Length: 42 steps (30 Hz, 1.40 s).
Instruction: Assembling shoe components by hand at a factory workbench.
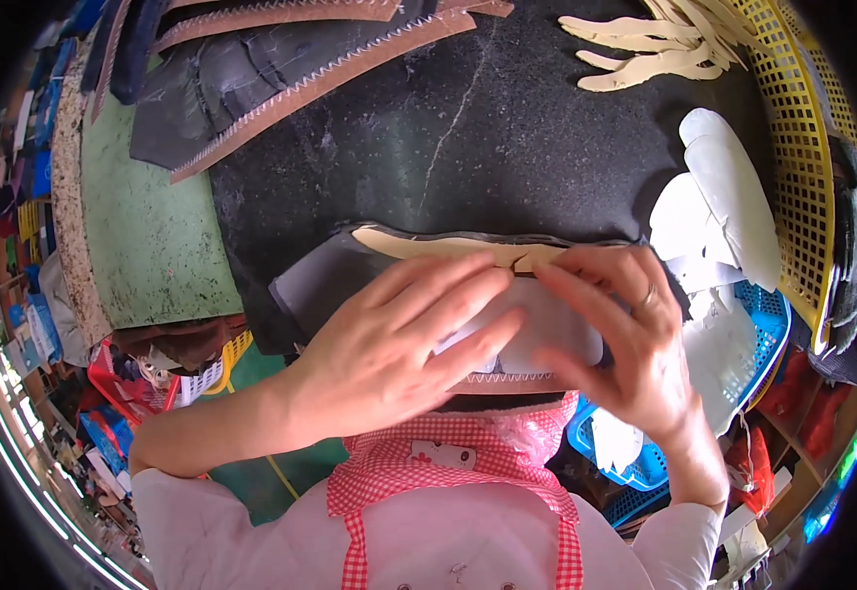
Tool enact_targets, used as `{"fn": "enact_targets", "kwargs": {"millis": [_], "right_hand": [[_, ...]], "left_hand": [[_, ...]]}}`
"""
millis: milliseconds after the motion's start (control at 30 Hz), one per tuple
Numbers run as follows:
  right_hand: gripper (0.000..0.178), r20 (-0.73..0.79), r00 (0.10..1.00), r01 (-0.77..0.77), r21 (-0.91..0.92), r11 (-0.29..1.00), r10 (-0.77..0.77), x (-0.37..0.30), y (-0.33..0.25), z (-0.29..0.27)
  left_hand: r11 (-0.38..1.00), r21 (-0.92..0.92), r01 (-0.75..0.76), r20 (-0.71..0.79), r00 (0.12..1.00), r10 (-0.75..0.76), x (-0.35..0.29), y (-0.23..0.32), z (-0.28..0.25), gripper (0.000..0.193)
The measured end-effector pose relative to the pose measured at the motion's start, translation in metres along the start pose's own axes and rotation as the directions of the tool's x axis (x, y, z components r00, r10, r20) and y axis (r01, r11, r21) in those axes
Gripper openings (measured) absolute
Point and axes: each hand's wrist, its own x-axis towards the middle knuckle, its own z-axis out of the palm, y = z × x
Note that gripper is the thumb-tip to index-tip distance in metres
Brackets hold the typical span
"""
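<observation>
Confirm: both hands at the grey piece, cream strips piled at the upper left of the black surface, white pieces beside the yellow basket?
No: the head view shows the cream strips at the upper right of the black surface. Left hand and right hand at the grey piece, white pieces beside the yellow basket: correct.

Dark worktop (546, 147), pale green board (158, 241) alongside; green floor (313, 464); bright light strips (18, 474) far left
</observation>
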Motion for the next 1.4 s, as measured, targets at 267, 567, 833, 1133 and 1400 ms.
{"fn": "enact_targets", "kwargs": {"millis": [267,567,833,1133,1400], "right_hand": [[0.031,-0.137,0.99,0.054,0.073,0.996,-0.044,0.014,-0.018,-0.033],[0.038,0.04,0.961,0.274,-0.028,0.961,-0.273,0.014,0.001,-0.005],[0.04,0.094,0.995,-0.025,0.147,0.989,0.011,0.053,-0.001,-0.025],[0.032,0.436,0.884,0.237,-0.108,0.966,-0.168,0.113,-0.015,-0.036],[0.014,0.224,0.972,0.071,-0.002,0.997,-0.069,0.014,-0.02,0.022]], "left_hand": [[0.953,-0.301,0.012,-0.344,0.931,-0.12,0.016,-0.007,-0.063,0.029],[0.981,0.183,-0.058,-0.224,0.97,0.099,-0.02,-0.012,-0.002,0.033],[0.986,0.16,0.039,-0.125,0.992,-0.019,-0.019,-0.004,0.01,0.02],[0.945,0.317,0.084,-0.006,0.996,-0.086,-0.002,0.013,0.01,0.022],[0.78,-0.564,0.272,-0.14,0.899,-0.414,-0.1,-0.03,0.038,0.046]]}}
